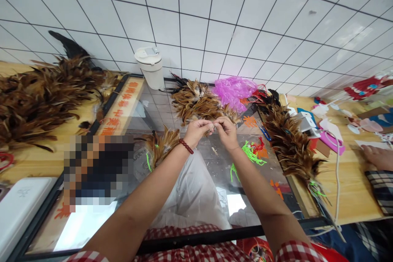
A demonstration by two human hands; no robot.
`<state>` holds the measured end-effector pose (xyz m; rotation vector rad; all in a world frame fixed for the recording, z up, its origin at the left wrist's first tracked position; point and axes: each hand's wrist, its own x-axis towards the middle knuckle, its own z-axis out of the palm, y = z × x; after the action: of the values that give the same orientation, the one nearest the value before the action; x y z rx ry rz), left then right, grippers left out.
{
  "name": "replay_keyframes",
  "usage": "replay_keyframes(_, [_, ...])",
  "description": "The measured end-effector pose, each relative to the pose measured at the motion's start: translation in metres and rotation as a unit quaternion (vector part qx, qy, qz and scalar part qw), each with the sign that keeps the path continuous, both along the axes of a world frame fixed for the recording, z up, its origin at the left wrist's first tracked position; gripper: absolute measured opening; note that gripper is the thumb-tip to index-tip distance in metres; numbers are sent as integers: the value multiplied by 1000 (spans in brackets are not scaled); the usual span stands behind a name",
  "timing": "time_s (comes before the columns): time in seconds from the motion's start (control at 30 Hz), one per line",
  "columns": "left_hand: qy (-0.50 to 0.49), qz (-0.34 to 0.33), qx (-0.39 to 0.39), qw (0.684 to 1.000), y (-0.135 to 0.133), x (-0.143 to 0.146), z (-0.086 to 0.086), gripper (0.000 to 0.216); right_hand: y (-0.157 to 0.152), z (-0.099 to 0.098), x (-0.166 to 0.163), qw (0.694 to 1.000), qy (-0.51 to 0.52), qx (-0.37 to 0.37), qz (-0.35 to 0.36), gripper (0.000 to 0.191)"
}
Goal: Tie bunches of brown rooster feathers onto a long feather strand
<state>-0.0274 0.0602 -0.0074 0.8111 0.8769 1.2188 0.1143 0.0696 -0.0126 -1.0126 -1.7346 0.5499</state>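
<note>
Head view: the left hand (196,131) and right hand (226,131) both pinch a feather bunch (211,128); I think lining it up needs steady fingers.

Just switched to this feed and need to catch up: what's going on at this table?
A person's left hand and right hand meet above a glass tabletop, pinching a small tuft of feathers between them. Just behind lies a bundle of brown feathers, with a pink plastic bag beyond and green strips to the right. Another person's hand rests on the wooden table at far right.
</note>
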Motion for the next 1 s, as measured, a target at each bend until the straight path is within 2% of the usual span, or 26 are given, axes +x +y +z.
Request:
replay_keyframes(0.23, [92,11,56,994,0,2,-3,28,-1,20,1,997,-68,24,-13,16])
replay_keyframes(0.33, [54,36,33,997,0,2,-4,31,6,36,20,993,-96,32,-60,14])
replay_keyframes(0.4, [26,44,18,999,1,1,-4,34,10,45,39,983,-164,10,-87,14])
replay_keyframes(0.5, [9,52,7,999,1,1,-3,36,12,53,61,942,-328,-53,-42,18])
replay_keyframes(0.6, [-8,53,-11,999,2,0,-3,39,10,51,63,908,-408,-90,4,21])
replay_keyframes(0.77, [-30,49,-31,998,3,-4,-4,39,6,46,45,858,-499,-112,-40,17])
replay_keyframes(1.0, [-31,66,-8,997,2,-2,-1,36,-4,63,35,868,-486,-59,81,24])
